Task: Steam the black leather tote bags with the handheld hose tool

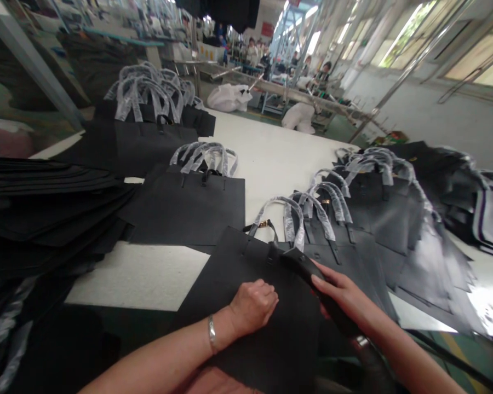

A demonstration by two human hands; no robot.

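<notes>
A black tote bag point(246, 262) lies in front of me, with plastic-wrapped handles point(277, 202) and a small buckled strap point(273, 246) at its top edge. My left hand point(254, 306), with a silver bracelet at the wrist, rests on the bag as a closed fist; the inside of the fist is hidden. My right hand point(332, 287) is closed around a long black piece point(306, 265) with a flat end. This piece slants over the bag's right side, its end close to the strap. A shiny metal band shows near its lower end; its exact kind is unclear.
Black bags with wrapped handles overlap at the right point(398, 213). Another bag point(193, 208) lies left of centre, with more behind it point(143, 137). A tall stack of black pieces point(36, 208) stands at the left. Beneath is a white table point(267, 148); people work far back.
</notes>
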